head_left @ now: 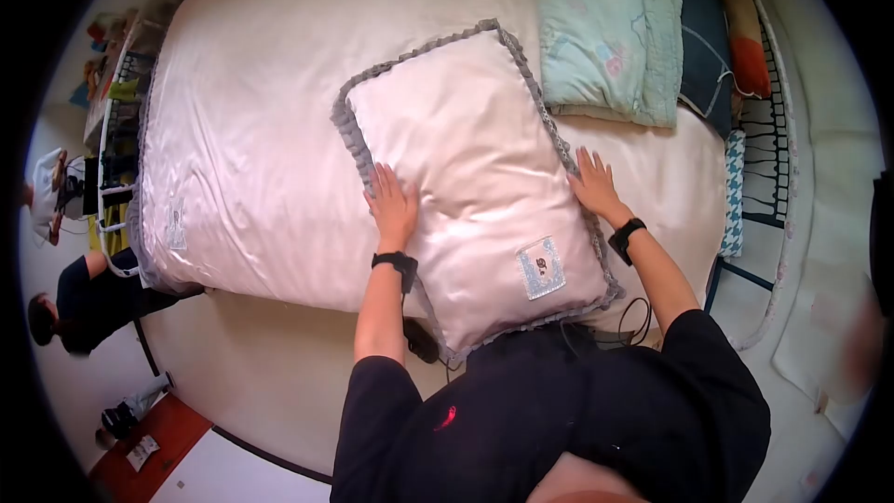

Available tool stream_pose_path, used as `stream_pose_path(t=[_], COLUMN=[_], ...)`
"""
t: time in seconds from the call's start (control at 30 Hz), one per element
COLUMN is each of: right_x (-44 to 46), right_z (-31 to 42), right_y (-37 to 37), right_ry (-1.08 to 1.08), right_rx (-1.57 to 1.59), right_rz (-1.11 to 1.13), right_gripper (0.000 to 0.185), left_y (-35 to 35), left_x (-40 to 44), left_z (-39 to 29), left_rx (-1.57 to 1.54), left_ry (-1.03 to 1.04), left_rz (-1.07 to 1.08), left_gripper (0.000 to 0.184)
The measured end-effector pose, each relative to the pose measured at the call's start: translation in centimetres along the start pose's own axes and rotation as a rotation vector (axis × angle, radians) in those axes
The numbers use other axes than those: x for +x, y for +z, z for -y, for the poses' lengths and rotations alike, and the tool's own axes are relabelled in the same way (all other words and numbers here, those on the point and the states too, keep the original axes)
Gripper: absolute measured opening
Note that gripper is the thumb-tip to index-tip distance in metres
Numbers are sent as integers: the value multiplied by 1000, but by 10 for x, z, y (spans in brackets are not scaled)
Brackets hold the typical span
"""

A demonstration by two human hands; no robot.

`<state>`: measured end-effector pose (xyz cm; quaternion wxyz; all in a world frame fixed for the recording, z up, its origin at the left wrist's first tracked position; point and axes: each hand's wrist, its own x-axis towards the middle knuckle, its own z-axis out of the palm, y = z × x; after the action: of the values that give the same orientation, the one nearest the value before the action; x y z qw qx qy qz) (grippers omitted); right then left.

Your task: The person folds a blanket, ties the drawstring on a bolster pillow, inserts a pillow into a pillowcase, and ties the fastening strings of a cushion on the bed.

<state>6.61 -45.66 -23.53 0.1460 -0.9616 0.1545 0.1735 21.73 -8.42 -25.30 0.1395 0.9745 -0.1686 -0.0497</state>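
Note:
A pale pink satin pillow (466, 121) with a grey ruffled edge lies slanted on the bed, its near end against my dark shirt. A silvery label patch (541, 268) shows near its lower right corner. My left hand (393, 209) rests flat on the pillow's left edge, fingers apart. On the opposite side, my right hand (596, 184) touches the ruffled right edge, its fingers also spread. Both wrists carry black bands. Beneath the pillow is a shiny pink bedspread (251, 149).
A folded mint-green quilt (596, 37) and a dark blue pillow (705, 65) sit by the metal headboard (768, 158). An orange cushion (745, 37) leans there. Another person in dark clothes (84, 303) is beyond the bed's left end. A black cable (636, 321) hangs near my right arm.

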Motion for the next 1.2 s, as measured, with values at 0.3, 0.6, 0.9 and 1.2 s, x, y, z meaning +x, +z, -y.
stream_pose_path(t=[0.3, 0.6, 0.9, 1.2], right_x=[187, 294, 310, 124], right_z=[209, 42, 35, 16], right_y=[-99, -5, 1, 39], right_ry=[-672, -29, 15, -11], right_rx=[40, -11, -20, 65], right_rz=[-631, -125, -82, 335], right_gripper=[46, 72, 86, 66], left_y=[-3, 40, 75, 105], left_x=[186, 222, 250, 68], left_z=[-52, 40, 85, 116], left_rx=[46, -158, -21, 59], left_ry=[118, -192, -251, -72], left_rz=[-133, 314, 271, 497], left_gripper=[70, 88, 69, 63])
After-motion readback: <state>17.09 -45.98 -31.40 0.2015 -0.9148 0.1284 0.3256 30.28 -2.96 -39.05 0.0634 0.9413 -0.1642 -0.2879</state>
